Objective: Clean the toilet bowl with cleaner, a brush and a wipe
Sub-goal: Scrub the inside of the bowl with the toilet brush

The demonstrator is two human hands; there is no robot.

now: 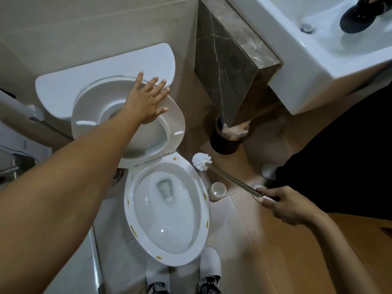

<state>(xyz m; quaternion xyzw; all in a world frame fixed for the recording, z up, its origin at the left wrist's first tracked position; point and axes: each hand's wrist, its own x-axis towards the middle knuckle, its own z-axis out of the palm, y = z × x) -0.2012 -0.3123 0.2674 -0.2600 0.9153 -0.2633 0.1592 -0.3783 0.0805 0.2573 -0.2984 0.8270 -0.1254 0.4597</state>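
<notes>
Head view, looking straight down. My left hand point(146, 100) is lying flat with fingers spread on the raised toilet seat point(129, 132), its grip released, holding nothing. My right hand point(282, 205) is clenching the metal handle of the toilet brush point(202, 161); the handle end is disappearing inside the fist. The white bristle head is hanging in the air just beside the bowl's right rim, not touching it.

The toilet bowl point(167, 211) is sitting open in the centre, water showing at the bottom. I am counting seven small yellow-orange marks around its rim; what they are I cannot make out.

Hidden or cut off: my forearm is covering part of the seat and the cistern point(63, 90). The marble ledge point(233, 56) is overlapping the waste bin point(227, 143), so only its lower body and some crumpled paper are showing. The sink point(314, 60) is running off the top right, with a dark object in it that I cannot identify. One small white holder cup point(218, 189) is standing on the floor just right of the bowl. Two white slippers point(209, 266) are showing at the bottom edge, cropped.
</notes>
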